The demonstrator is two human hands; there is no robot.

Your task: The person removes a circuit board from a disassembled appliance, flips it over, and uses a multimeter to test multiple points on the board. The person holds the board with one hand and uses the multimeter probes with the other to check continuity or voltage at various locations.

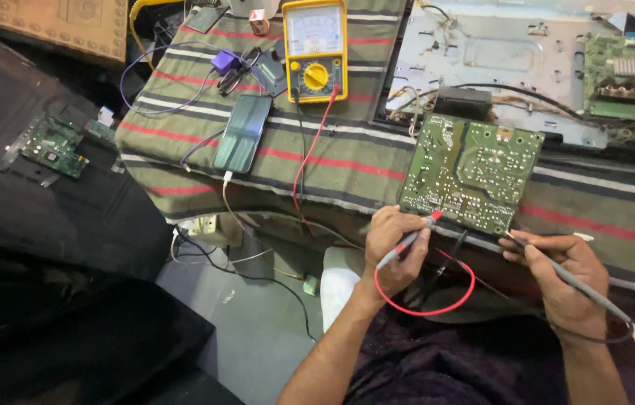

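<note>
A green circuit board (471, 171) lies solder side up on the striped cloth (347, 161). My left hand (392, 251) grips a red-tipped test probe (411, 238), its tip touching the board's near left edge. My right hand (561, 281) holds a grey-black probe (569, 276), its tip at the board's near right corner. The red lead (310, 150) and a black lead run up to a yellow analogue multimeter (315, 50) at the top centre.
A smartphone (243, 133) lies charging on the cloth left of the meter. An opened television back panel (513, 56) with a green board (621, 75) fills the upper right. Another small green board (51, 146) rests on a dark panel at left. A power strip (212, 229) hangs below the cloth.
</note>
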